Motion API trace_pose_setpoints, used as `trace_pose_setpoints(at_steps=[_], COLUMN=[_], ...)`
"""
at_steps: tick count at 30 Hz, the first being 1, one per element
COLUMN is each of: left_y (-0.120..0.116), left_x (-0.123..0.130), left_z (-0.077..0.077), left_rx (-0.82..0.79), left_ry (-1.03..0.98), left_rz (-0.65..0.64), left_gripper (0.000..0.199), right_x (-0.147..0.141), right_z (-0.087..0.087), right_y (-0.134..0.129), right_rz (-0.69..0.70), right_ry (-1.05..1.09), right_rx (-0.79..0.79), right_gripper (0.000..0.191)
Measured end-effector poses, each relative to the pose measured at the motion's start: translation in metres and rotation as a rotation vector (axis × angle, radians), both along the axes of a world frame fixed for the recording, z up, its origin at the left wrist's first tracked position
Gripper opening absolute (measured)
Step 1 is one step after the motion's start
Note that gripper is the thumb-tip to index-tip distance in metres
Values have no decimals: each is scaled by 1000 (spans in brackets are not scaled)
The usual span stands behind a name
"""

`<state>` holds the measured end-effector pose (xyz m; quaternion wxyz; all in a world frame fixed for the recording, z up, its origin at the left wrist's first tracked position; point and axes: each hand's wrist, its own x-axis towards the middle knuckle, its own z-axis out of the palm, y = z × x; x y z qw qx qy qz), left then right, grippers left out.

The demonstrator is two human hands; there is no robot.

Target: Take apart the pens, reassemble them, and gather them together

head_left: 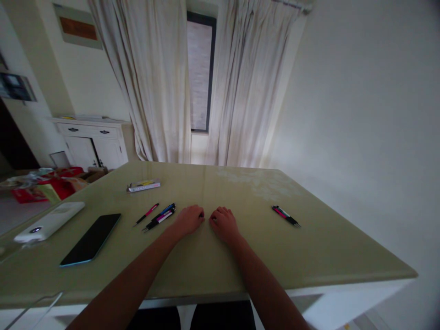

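In the head view, a pen cluster [160, 218] with blue and purple sections lies on the pale green worktop [240, 270] and serves as the landmark. The person's left hand [190, 219] rests just to its right, fingers curled inward in a loose fist. The right hand [224, 223] lies farther right of the cluster, a small gap from the left hand, and is likewise loosely clenched. Nothing can be seen in either hand, though the folded fingers hide the palms.

Just left of the cluster, and apart from it, is a pink-and-black pen [147, 214], lying at a slant. Well to the cluster's right, beyond the right hand, a pen group [286, 216] with red and green sections lies close together, tips angled toward the near right.

Beyond the cluster and to its left sits a small flat box [143, 185] with something yellow on or in it. A dark phone [91, 239] lies flat to the cluster's left, nearer the person, and a white device [51, 222] is farther left still. A white cable [48, 302] crosses the near edge, left of the cluster and closer to the person.
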<state>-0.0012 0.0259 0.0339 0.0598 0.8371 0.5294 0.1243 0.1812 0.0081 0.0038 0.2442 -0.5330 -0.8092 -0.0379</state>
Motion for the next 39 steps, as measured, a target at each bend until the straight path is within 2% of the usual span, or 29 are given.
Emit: trace_pose_setpoints(at_steps=[6,10,12,14,19,24,33,39], left_y=[-4,-8,-8,-6,-3,-11,-14,-14], left_x=[20,24,25,26,34,35,32,31], left_z=[-16,-26,-27,-27,-26,-31,-30,-31], left_rx=[-4,-2,3,-6,-46,52,58,56], left_ry=[-179,-289,-297,-276,-207,-224,-227,-232], left_rz=[50,74,83,128,270,220,194,225], left_gripper=[19,19,20,21,26,27,23,20], right_x=[5,23,32,37,28,20,18,25], right_z=[2,5,5,5,4,1,7,12], right_y=[4,12,14,13,6,4,-1,-7], right_rz=[-7,-227,-307,-321,-315,-295,-235,-52], right_ry=[101,368,407,366,196,105,134,185], right_rx=[3,59,64,43,7,25,-54,-170], right_gripper=[19,25,23,20,21,19,19,12])
